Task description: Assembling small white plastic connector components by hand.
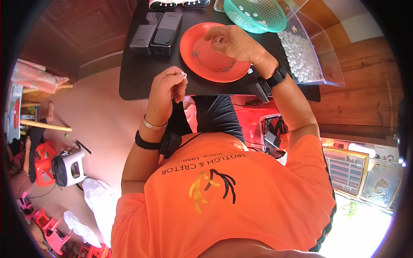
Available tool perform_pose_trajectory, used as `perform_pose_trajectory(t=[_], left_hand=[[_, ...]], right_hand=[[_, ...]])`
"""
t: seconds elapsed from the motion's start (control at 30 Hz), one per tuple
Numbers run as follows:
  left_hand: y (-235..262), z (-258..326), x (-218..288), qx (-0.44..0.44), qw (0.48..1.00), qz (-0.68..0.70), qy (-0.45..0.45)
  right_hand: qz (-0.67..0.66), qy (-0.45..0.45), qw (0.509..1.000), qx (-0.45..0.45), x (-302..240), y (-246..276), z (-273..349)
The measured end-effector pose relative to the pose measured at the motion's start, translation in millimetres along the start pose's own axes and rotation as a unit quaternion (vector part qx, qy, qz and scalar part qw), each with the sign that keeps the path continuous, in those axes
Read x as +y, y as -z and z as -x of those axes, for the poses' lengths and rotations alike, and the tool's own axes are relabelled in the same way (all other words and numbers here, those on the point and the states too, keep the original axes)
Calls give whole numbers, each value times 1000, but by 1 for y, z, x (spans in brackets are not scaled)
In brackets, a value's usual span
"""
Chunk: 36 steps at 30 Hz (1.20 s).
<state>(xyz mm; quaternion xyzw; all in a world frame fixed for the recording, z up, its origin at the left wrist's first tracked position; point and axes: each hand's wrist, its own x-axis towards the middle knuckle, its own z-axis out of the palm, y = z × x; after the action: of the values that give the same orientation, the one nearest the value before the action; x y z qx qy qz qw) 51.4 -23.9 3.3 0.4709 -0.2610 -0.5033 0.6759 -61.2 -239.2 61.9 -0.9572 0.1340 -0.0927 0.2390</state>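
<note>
My left hand (165, 92) is closed just off the near edge of the dark table, pinching a small white, clear-looking piece (183, 75) between thumb and forefinger. Over the far part of a round orange plate (189, 43) is my right hand (236, 43), its thumb and fingers pressed together. Whatever they pinch, if anything, is too small to make out. Thin metal pins or wires (223, 67) lie in a curved row on the plate, partly covered by the right hand. Another small white piece (250, 71) sits beside the plate, near my right wrist.
Beyond the plate stands a green mesh basket (254, 28) with several white pieces. A clear bin (301, 58) full of clear pieces is at the right. Grey power-bank-like devices (167, 34) lie at the left. Another person (23, 172) sits far left, near stools (45, 157).
</note>
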Motion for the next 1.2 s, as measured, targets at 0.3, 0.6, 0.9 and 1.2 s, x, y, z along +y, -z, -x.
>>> perform_pose_trajectory(t=[0.3, 0.6, 0.9, 1.2], left_hand=[[-16, 4, 3, -13, 999, -36, -27], [-31, 4, 10, -16, 990, -120, -71], [-53, -36, 11, -61, 899, -302, -311], [-52, -47, 7, -96, 947, -218, -216]], right_hand=[[-257, -177, 950, -22, -7, 14, 29], [-161, -163, 973, 4, 2, 9, 36], [-311, -171, 935, -11, -31, 1, 43], [-345, -148, 926, -33, -28, 0, 50]])
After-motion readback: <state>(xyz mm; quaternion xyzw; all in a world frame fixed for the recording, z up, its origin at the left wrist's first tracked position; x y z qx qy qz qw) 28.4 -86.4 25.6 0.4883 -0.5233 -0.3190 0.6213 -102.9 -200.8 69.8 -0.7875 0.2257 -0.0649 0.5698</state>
